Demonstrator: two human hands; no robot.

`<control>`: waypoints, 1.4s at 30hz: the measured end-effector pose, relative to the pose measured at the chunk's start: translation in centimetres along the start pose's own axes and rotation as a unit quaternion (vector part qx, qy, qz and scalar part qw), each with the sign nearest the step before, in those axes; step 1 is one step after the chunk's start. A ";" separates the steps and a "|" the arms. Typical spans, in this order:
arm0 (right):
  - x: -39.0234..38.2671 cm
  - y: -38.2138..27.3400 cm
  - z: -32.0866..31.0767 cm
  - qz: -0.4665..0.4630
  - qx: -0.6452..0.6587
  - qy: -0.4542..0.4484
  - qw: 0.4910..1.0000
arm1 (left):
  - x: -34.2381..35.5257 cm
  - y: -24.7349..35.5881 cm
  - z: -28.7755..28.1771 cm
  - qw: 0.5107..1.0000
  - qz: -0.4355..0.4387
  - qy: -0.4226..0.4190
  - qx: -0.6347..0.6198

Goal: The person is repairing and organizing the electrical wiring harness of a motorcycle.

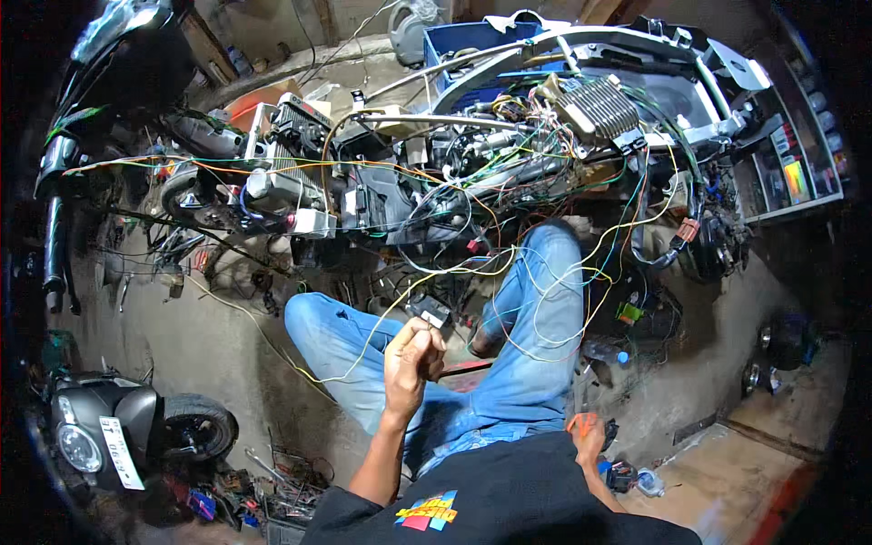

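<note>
My left hand (413, 359) is raised between my knees with thumb and fingers pinched; what it holds is too small to make out. A yellow wire (393, 303) runs near it, among loose thin wires looping over my jeans. My right hand (590, 440), low beside my right hip, is closed on an orange object (578, 421), partly hidden. In front of me a stripped motorbike frame (551, 41) carries tangled cables, a finned silver metal unit (595, 111) and black housings (363, 204).
A blue crate (445, 50) stands behind the frame, a shelf case (790, 168) at the right. A dark scooter front with a wheel (195, 427) is at lower left. A bottle (601, 351), scattered parts and a brown board (699, 481) lie on the concrete floor (236, 354).
</note>
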State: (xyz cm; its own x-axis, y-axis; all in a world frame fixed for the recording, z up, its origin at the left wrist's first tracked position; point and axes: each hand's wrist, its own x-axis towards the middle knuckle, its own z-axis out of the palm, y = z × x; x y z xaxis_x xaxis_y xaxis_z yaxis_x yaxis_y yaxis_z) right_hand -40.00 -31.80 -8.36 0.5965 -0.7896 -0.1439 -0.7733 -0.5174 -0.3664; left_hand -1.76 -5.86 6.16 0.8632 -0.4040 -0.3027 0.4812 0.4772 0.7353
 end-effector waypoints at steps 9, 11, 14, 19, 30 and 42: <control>10.6 -21.7 -15.3 -0.133 0.195 0.059 0.970 | 2.4 0.1 3.3 0.994 0.055 -0.069 0.068; 11.7 -27.5 -16.4 -0.235 0.178 -0.034 0.955 | 2.6 0.5 4.0 0.991 0.052 -0.085 0.084; 12.4 -33.1 -15.4 -0.332 0.146 -0.122 0.924 | 2.5 0.5 4.9 0.993 0.058 -0.077 0.070; 14.2 -35.7 -12.8 -0.422 0.095 -0.169 0.885 | 1.4 1.6 6.2 0.990 0.036 -0.076 0.115; 15.6 -35.6 -11.9 -0.474 0.143 -0.196 0.847 | 1.1 0.2 6.8 0.993 0.014 -0.090 0.072; 16.3 -35.0 -11.5 -0.499 0.160 -0.196 0.829 | 1.1 0.1 7.0 0.992 -0.057 -0.093 0.064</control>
State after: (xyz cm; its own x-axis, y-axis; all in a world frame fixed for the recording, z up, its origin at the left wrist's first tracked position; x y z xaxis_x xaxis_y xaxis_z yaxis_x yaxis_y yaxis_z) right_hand -5.69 -30.31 12.74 0.9773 0.1788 0.1136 0.2065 -0.6846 -0.6990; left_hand -1.82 -11.77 10.14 0.7546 -0.5934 -0.2802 0.5411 0.3211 0.7772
